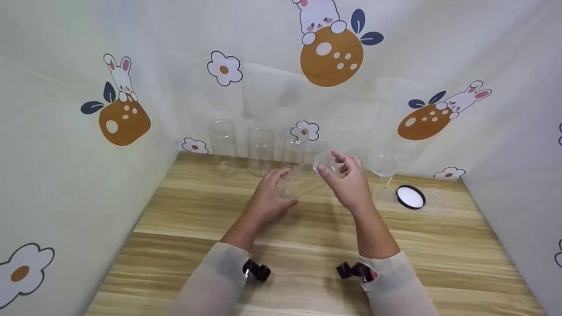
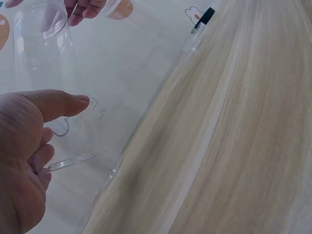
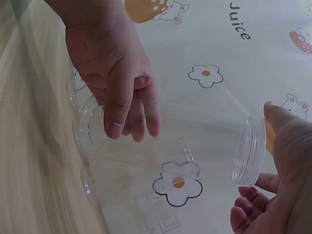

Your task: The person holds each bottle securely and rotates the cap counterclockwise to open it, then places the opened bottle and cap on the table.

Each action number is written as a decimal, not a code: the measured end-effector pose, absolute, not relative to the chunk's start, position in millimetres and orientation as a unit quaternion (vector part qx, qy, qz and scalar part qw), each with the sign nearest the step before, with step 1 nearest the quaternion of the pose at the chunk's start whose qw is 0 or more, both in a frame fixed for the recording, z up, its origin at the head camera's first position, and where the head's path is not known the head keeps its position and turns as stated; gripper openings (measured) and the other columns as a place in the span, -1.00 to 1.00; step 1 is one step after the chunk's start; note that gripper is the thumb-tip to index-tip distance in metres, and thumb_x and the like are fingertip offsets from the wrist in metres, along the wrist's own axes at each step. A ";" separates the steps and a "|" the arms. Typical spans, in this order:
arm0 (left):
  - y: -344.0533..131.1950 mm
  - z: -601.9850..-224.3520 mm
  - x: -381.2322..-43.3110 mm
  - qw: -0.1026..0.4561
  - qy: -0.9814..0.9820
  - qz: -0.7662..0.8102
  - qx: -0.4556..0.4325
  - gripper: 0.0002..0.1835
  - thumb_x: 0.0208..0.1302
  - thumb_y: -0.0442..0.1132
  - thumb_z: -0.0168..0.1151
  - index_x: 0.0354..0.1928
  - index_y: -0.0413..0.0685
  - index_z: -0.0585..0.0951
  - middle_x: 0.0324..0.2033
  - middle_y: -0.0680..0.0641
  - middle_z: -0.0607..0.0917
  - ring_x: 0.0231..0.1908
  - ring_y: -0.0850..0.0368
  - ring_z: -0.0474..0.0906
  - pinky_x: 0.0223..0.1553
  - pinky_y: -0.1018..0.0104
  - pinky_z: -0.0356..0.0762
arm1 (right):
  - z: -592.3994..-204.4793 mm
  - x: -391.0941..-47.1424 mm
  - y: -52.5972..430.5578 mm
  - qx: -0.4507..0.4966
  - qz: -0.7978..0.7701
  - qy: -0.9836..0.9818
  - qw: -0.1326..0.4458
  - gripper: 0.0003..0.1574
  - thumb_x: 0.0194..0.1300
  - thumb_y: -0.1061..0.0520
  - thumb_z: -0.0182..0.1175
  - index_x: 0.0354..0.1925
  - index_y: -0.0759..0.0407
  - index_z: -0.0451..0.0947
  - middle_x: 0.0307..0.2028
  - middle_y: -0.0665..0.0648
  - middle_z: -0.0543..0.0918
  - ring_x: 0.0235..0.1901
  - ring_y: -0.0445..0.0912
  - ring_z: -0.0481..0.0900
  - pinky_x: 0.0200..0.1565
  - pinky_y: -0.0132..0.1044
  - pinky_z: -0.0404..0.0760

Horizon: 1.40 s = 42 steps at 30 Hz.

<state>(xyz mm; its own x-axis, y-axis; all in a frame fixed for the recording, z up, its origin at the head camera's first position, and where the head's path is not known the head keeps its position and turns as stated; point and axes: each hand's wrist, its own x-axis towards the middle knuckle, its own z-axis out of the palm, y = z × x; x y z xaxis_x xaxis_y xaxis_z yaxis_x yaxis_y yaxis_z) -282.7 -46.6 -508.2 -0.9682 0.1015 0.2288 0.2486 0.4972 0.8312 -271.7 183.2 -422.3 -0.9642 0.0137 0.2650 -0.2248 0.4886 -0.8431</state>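
Note:
A clear plastic jar [image 1: 303, 182] is tilted above the table, its ringed mouth end raised to the right. My left hand [image 1: 270, 199] grips it near the base, the thumb [image 2: 68, 105] lying along its side. At the mouth end [image 3: 249, 151], my right hand [image 1: 349, 182] spreads its thumb and fingers on either side of the rim. In the right wrist view, the right thumb is right at the rim's edge, and several of that hand's fingers are loosely bent below.
Three clear jars, one of them [image 1: 224, 149], stand along the back wall at left. Another clear jar [image 1: 383, 166] stands right of my hands. Beside it are a black-rimmed lid [image 1: 411, 196] with a white inside and a clear round piece [image 1: 437, 199]. Patterned curtains enclose the wooden table [image 1: 307, 250].

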 end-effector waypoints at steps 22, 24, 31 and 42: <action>-47.0 -508.3 -283.5 0.077 -0.865 -0.483 -0.112 -0.02 -0.02 -0.18 0.72 0.51 0.13 0.48 0.49 -0.07 0.50 0.53 -0.13 0.39 0.59 -0.12 0.34 | -421.3 -266.5 184.5 0.178 0.549 -0.809 0.116 -0.08 0.13 0.36 0.14 0.49 0.04 0.51 0.51 0.07 0.49 0.43 -0.04 0.41 0.32 0.03 0.43; -47.0 -508.6 -283.4 0.078 -0.864 -0.484 -0.114 -0.02 -0.02 -0.18 0.72 0.51 0.13 0.48 0.49 -0.08 0.49 0.53 -0.14 0.39 0.59 -0.12 0.33 | -421.8 -267.1 184.6 0.177 0.550 -0.808 0.116 -0.07 0.12 0.36 0.14 0.50 0.04 0.50 0.53 0.08 0.47 0.45 -0.03 0.40 0.34 0.06 0.42; -47.1 -508.6 -283.8 0.083 -0.864 -0.484 -0.112 -0.03 -0.03 -0.16 0.73 0.50 0.14 0.49 0.49 -0.09 0.50 0.53 -0.14 0.39 0.58 -0.14 0.33 | -420.7 -267.6 184.2 0.138 0.529 -0.831 0.103 -0.06 0.36 -0.04 0.39 0.61 -0.02 0.31 0.59 0.07 0.35 0.55 0.03 0.28 0.46 0.13 0.39; -48.0 -507.0 -283.1 0.087 -0.861 -0.488 -0.116 -0.03 -0.05 -0.18 0.73 0.49 0.13 0.50 0.48 -0.08 0.51 0.52 -0.12 0.40 0.59 -0.11 0.32 | -419.2 -268.9 183.4 0.077 0.486 -0.865 0.093 -0.07 0.28 -0.30 0.47 0.47 0.02 0.49 0.26 0.17 0.48 0.23 0.07 0.43 0.23 0.05 0.50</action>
<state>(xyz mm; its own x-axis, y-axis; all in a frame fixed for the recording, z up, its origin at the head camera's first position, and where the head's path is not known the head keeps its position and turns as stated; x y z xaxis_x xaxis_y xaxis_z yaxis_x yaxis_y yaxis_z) -283.1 -48.0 -507.0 -0.9582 0.1144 0.2621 0.2836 0.4966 0.8203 -268.9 183.4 -419.2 -0.9708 -0.0438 0.2357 -0.2241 0.5152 -0.8272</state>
